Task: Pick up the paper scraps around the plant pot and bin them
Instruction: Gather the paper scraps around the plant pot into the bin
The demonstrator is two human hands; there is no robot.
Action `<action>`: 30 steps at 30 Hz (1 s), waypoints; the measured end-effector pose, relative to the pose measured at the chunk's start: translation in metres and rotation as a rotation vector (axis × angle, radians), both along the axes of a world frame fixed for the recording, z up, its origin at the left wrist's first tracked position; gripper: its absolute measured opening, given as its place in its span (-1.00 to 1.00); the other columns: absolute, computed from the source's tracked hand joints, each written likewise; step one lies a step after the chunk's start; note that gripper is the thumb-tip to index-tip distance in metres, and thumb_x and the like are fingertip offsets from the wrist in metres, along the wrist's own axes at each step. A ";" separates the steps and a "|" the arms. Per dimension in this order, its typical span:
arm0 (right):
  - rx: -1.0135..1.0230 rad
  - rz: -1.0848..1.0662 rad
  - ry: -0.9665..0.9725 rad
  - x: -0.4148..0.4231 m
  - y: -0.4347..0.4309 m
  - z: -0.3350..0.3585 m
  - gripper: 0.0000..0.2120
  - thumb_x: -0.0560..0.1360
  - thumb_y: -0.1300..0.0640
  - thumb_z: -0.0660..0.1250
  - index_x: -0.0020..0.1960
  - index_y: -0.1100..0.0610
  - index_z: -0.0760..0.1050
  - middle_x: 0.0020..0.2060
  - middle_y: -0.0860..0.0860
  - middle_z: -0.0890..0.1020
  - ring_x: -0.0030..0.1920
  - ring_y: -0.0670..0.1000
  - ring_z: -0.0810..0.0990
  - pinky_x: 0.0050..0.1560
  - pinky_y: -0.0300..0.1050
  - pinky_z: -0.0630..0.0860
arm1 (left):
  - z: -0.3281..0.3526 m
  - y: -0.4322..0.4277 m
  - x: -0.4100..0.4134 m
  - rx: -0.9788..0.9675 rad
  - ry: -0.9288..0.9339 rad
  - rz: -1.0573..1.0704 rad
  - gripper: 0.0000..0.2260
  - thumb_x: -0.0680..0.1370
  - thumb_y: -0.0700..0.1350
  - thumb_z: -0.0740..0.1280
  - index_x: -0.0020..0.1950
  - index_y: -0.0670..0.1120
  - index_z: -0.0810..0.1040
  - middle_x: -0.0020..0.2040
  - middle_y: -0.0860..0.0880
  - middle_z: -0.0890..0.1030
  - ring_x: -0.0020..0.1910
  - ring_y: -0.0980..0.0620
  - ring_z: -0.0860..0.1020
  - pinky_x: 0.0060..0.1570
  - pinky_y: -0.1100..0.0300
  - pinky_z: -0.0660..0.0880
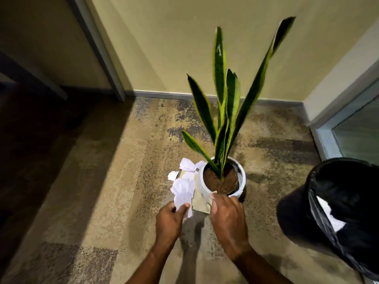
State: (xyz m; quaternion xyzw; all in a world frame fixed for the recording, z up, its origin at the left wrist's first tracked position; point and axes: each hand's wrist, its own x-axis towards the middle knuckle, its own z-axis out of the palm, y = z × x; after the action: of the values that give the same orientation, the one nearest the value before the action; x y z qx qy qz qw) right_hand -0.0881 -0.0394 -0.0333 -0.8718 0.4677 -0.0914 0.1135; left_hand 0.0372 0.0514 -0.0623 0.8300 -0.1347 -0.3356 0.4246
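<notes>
Gathering is under way on the carpet (114, 181), with nothing being binned at this moment. The left hand (170, 219) has its fingers and thumb curled round a crumpled wad of white paper (183, 191), held just beside the pot (243, 175). The right hand (227, 218) reaches down at the foot of the pot, fingers bent, and looks to pinch the edge of a beige sheet (202, 204) lying there. More white scraps (187, 163) lie against the pot's far left side. The black bin (303, 212) stands to the right, with paper already inside. Next, I judge, comes lifting the sheet clear without knocking the plant (220, 83), then collecting the far pieces before turning to the bin
</notes>
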 end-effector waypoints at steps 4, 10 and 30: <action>-0.046 -0.142 -0.121 -0.033 -0.024 0.046 -0.78 0.51 0.19 0.22 0.06 0.07 0.59 -0.17 0.00 0.66 -0.18 0.06 0.58 -0.18 -0.06 0.53 | 0.068 -0.032 -0.028 -0.095 -0.003 -0.134 -0.55 0.49 -0.07 0.43 -0.51 -0.02 0.28 -0.63 0.10 0.33 -0.58 0.19 0.30 -0.51 0.32 0.19; -0.112 -0.374 -0.269 -0.090 -0.072 0.103 -0.74 0.49 0.09 0.14 -0.10 0.14 0.59 -0.28 0.10 0.64 -0.26 0.18 0.60 -0.25 -0.04 0.51 | 0.116 -0.096 -0.089 -0.165 -0.072 -0.452 -0.61 0.48 0.08 0.42 -0.41 -0.11 0.42 -0.50 -0.03 0.43 -0.46 0.17 0.35 -0.44 0.24 0.29; 0.053 -0.736 -0.024 -0.304 -0.179 0.130 -0.73 0.57 0.07 0.17 0.18 0.13 0.52 -0.06 0.24 0.67 -0.02 0.26 0.62 -0.09 0.04 0.51 | 0.141 -0.257 -0.268 -0.037 -0.567 -1.031 -0.72 0.52 0.08 0.34 -0.05 -0.14 0.58 -0.08 -0.17 0.65 -0.05 -0.18 0.59 -0.21 0.09 0.37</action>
State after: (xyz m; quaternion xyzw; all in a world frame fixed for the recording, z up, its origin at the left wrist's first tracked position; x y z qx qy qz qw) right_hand -0.3920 -0.2180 0.0967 -0.6410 0.7506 -0.1241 0.1012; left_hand -0.2303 -0.2059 0.0783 0.7073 -0.6348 -0.2614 0.1683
